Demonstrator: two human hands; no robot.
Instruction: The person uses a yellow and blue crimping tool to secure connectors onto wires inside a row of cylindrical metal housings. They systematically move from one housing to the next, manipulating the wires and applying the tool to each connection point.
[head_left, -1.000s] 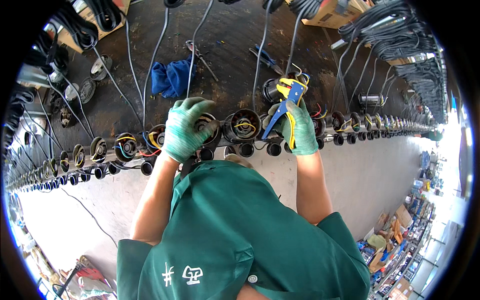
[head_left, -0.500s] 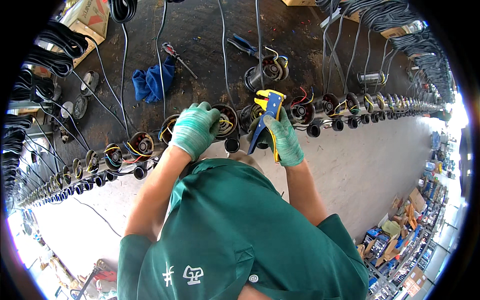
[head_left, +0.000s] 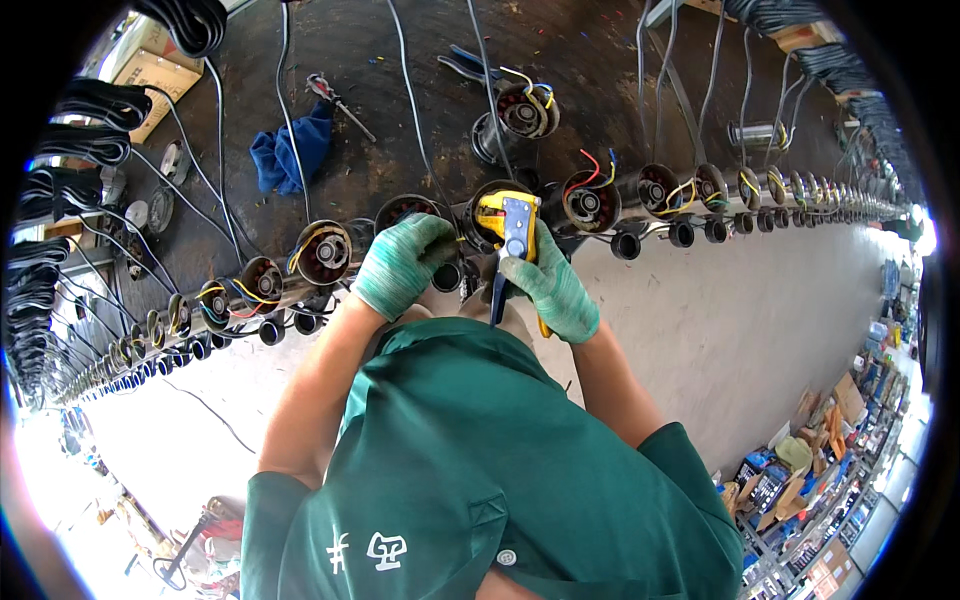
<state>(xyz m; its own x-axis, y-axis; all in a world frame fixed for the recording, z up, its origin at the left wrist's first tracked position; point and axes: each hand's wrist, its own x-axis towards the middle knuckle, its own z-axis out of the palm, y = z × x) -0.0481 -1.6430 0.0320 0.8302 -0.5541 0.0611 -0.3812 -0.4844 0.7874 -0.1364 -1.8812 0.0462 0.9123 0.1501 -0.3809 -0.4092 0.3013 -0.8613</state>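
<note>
My right hand [head_left: 558,292], in a green glove, is wrapped round a wire stripper [head_left: 517,225] with a yellow head and blue and yellow handles. Its jaws point left, in front of an open motor housing [head_left: 490,190]. My left hand [head_left: 402,268], gloved alike, is closed in a pinch close to those jaws. A bit of thin wire [head_left: 460,239] shows at its fingertips; most of it is hidden. Behind this hand sits another open motor housing [head_left: 405,206]. To the left, a motor housing [head_left: 324,252] has yellow and blue wires at its rim.
Motor housings line the bench edge both ways, with black cables running up from them. On the dark bench [head_left: 385,165] lie a blue cloth [head_left: 292,150], a screwdriver [head_left: 340,105], pliers [head_left: 466,66] and a separate motor [head_left: 520,118]. Shelves of parts [head_left: 800,490] stand at lower right.
The wire stripper has moved left and turned more upright, bringing its head closer to my left hand. The bench and motors have shifted in view, mostly leftward and up.
</note>
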